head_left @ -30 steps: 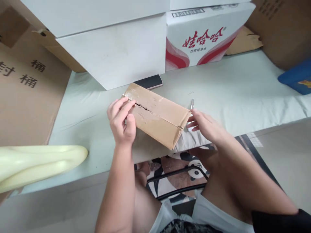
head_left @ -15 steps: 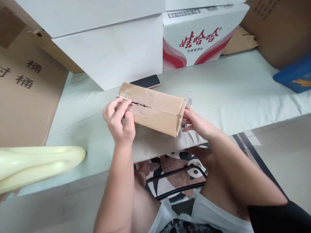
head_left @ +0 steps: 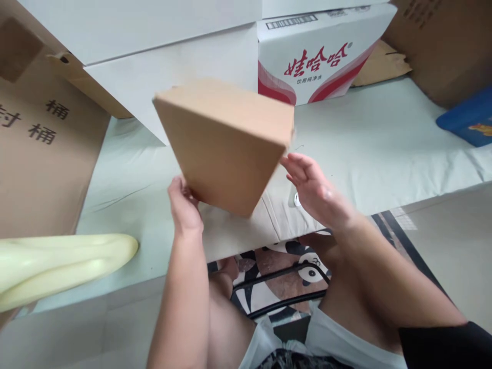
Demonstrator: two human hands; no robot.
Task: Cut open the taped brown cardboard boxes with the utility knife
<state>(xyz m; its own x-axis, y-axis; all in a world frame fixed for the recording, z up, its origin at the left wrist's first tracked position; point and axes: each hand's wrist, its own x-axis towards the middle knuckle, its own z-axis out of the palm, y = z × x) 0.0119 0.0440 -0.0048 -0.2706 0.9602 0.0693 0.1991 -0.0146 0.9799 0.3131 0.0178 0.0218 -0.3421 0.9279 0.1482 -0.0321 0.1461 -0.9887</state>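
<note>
Small brown box [head_left: 221,148] was tipped up by the left hand [head_left: 185,207]

The small brown box was held up over the front part of the table [head_left: 365,133], with one wide, plain side turned to the viewer. It was tilted, and a bit blurred. Whether its back part was rested on anything could not be told.

The box's bottom edge was held at seven o'clock by the left hand. The fingers were bent around that edge, and their tips were hidden behind the cardboard. At four o'clock the right hand [head_left: 317,189] was held open, with its fingers stretched out and nothing seen in its grip. Its fingertips were put right by the box's edge; a touch could not be made out. A small white thing [head_left: 296,200] was partly covered by that hand.

The table was covered with pale green cloth. At eleven o'clock from the box, white boxes [head_left: 169,31] were stacked. At two o'clock, a white box with red writing [head_left: 319,61] was seen. At nine o'clock, a big brown box [head_left: 42,174] was marked with dark writing. At eight o'clock, a pale yellow thing [head_left: 77,264] was placed, and at three o'clock, far off, a blue thing [head_left: 465,120]. Below, at five o'clock, a panda mat [head_left: 274,261] was crossed by black bars [head_left: 286,302].
</note>
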